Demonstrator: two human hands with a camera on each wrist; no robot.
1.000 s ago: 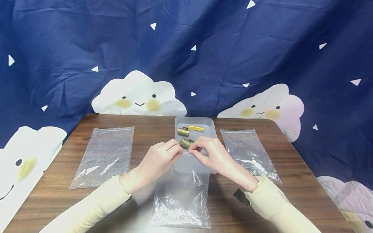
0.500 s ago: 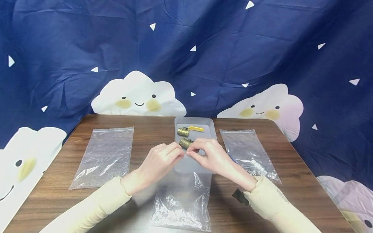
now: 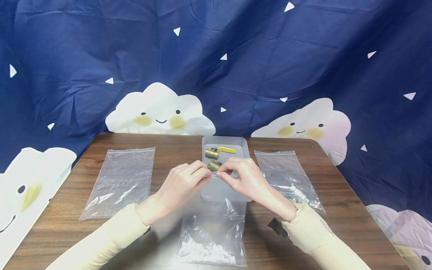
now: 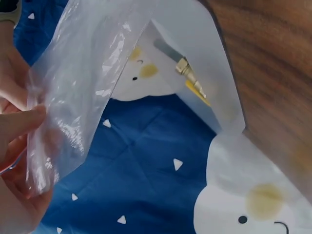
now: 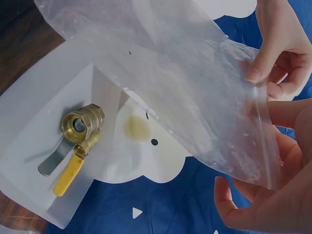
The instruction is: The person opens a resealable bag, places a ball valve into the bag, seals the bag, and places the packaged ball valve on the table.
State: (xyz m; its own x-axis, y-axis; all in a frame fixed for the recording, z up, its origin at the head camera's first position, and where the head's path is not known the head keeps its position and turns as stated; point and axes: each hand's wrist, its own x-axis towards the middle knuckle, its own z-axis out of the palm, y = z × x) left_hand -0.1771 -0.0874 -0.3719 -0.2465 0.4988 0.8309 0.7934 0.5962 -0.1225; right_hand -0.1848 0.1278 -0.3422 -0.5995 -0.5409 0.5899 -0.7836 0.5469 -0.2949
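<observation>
In the head view my left hand [image 3: 183, 183] and right hand [image 3: 248, 178] meet over a pale plastic tray, each pinching the top edge of a clear zip bag [image 3: 212, 234]. The bag hangs toward the table's near side. From the right wrist, the bag's zip strip [image 5: 263, 131] runs between the two hands, and the bag's film [image 5: 180, 97] looks flat, with nothing inside. Inside the tray [image 5: 29, 112] lie two brass ball valves: a larger one [image 5: 83, 122], and a smaller one with a yellow lever [image 3: 221, 150].
A flat zip bag [image 3: 123, 180] lies on the wooden table [image 3: 54, 221] at left. Another zip bag [image 3: 288, 176], partly behind my right forearm, lies at right. A blue cloth [image 3: 236, 67] with clouds hangs behind the table.
Both hands stay at the bag's top edge. My left hand dips slightly and then rises again, while the bag's lower end shifts a little to the right.
</observation>
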